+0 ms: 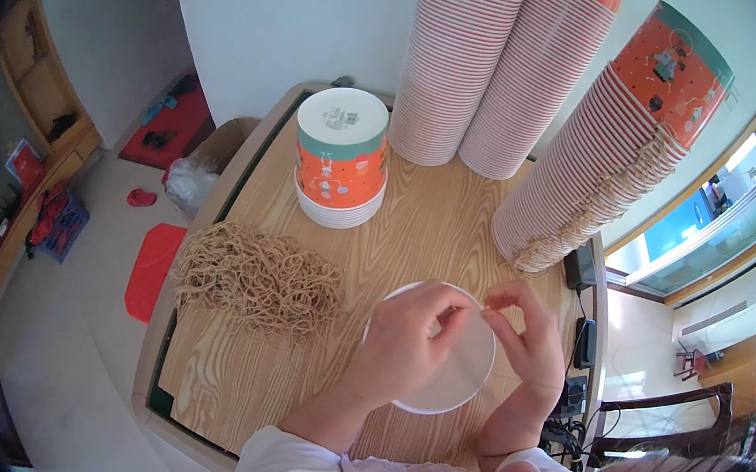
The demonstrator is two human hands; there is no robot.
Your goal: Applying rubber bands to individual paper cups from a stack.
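Observation:
My left hand (413, 340) and my right hand (526, 336) meet above a round white paper tub (449, 388) near the table's front. Each has thumb and fingertips pinched together. Whatever sits between the fingertips is too small to make out. The left hand hides part of the tub's rim. Left of the hands lies a tangled heap of tan cords (256, 277). Behind the hands, an upside-down orange and green paper tub (345, 179) rests on a short nested stack. To the right, a tall leaning stack of tubs (568, 170) has tan cords (613, 193) along its side.
Two more tall stacks of nested tubs (467, 36) (545, 55) stand by the wall at the back. Black adapters and cables (585, 343) line the right edge of the wooden table (219, 402). A red stool (154, 271) stands left; a dark chair (667, 399) stands right.

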